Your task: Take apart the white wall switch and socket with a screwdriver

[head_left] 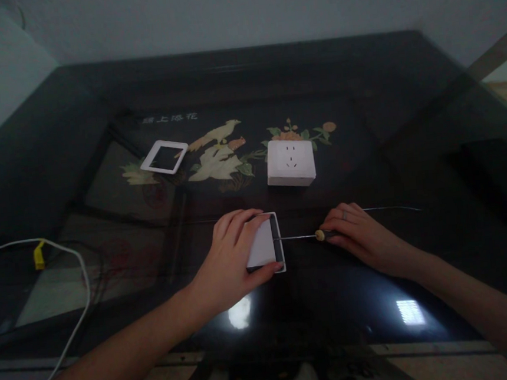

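My left hand [230,257] is closed around a white square plate with a raised rim [261,245], which lies on the glossy dark table. Its thumb and fingers press on the near and far edges. My right hand [364,236] grips the dark handle of a screwdriver [299,237], held almost level. The thin shaft points left, and its tip meets the dark gap at the plate's right side. How deep the tip sits cannot be made out. Beyond the hands, a white wall socket [290,160] rests on the table with its holes facing up.
An open white square frame [165,157] lies at the back left of the dark table [244,84], over its painted bird and flowers. A white cable [84,276] with a yellow tag [39,256] curves along the left. Some dark object [500,174] is at the right.
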{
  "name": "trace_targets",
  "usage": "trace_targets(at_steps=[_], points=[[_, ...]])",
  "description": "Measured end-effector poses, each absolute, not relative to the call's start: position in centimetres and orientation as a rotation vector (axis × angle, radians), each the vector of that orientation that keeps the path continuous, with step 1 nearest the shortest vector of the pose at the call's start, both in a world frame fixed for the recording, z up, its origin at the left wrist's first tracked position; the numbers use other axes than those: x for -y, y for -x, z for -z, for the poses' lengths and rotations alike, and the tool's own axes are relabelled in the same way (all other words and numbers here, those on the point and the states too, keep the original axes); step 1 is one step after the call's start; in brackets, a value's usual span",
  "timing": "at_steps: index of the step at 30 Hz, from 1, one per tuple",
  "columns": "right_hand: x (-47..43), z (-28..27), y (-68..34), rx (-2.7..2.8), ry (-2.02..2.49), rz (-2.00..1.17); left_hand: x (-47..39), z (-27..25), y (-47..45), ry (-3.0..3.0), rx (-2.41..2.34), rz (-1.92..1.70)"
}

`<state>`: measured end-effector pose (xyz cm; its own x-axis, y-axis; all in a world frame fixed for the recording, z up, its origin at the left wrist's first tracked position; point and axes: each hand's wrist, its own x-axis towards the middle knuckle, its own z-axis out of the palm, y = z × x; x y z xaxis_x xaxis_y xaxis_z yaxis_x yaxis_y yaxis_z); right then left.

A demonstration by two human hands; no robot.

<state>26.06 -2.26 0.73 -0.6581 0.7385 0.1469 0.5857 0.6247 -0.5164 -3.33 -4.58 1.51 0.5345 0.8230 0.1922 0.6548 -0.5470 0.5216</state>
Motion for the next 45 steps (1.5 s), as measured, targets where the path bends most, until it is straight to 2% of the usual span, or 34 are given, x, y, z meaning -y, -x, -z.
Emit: trace_targets(at_steps=[3, 8, 13, 18, 22, 25, 31, 36, 41, 45], points=[[2.6, -1.1, -26.4, 2.495, 1.058, -0.392, 4.5, -1.7, 3.4, -2.396, -1.183, -0.568], [3.3, -2.9, -26.9, 2.545, 0.824, 0.237, 4.5, -2.0, 3.4, -2.411, -1.201, -0.571], [4.3, -7.0, -26.9, 2.683, 0.675, 0.451, 4.5, -1.9, 3.3, -2.34, -1.159, -0.696], [4.3, -11.5, -25.6, 2.819, 0.472, 0.354, 4.5, -1.4, 3.2, -2.292, -1.11, -0.801], [2.3, -12.3, -24.5, 2.819, 0.454, 0.43, 4.4, -1.0, 3.2, -2.26, -1.082, -0.87], [1.0, -11.5, -24.5, 2.857, 0.565, 0.305, 4.3, -0.9, 3.2, -2.237, -1.079, -0.873], [1.5, -8.0, -25.9, 2.596, 0.916, -0.328, 4.2, -1.0, 3.2, -2.22, -1.037, -0.808], [2.2, -4.5, -26.9, 2.447, 1.097, -0.653, 4.1, -1.2, 3.1, -2.253, -1.047, -0.724], [3.1, -2.3, -27.1, 2.369, 1.191, -0.773, 4.0, -1.2, 3.0, -2.299, -1.044, -0.691], [3.8, -2.5, -27.0, 2.449, 1.113, -0.612, 4.0, -1.2, 3.1, -2.324, -1.039, -0.676]])
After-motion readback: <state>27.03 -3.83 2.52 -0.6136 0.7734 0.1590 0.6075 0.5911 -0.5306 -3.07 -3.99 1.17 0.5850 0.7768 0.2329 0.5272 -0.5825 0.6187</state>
